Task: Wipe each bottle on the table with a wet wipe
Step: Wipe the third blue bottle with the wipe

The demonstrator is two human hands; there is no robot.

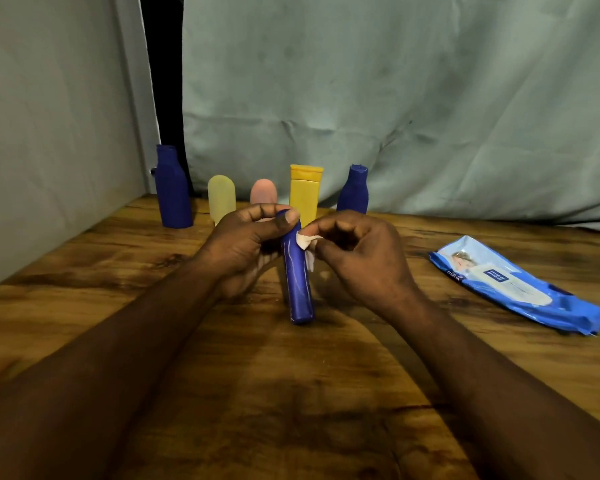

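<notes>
Blue bottle point(297, 285) is at the middle of the bench point(118, 341), the left hand's point(243, 247) fingers point(284, 220) curled round its top end and the right hand's point(357, 258) fingers point(329, 256) pinching a white wet wipe point(305, 241) against its side.

Forearms reach forward; left hand point(243, 245) grips blue bottle point(298, 292), right hand point(361, 259) pinches wipe point(307, 241) against it.

Light is dim and warm, falling softly from above. Broad soft-edged shadows pool on the near half of the table point(84, 271). At its far edge the bottles point(172, 188) look smeared; the cloth backdrop point(395, 98) behind is grainy. Left of the table, verticals lean with wide-angle distortion.
</notes>
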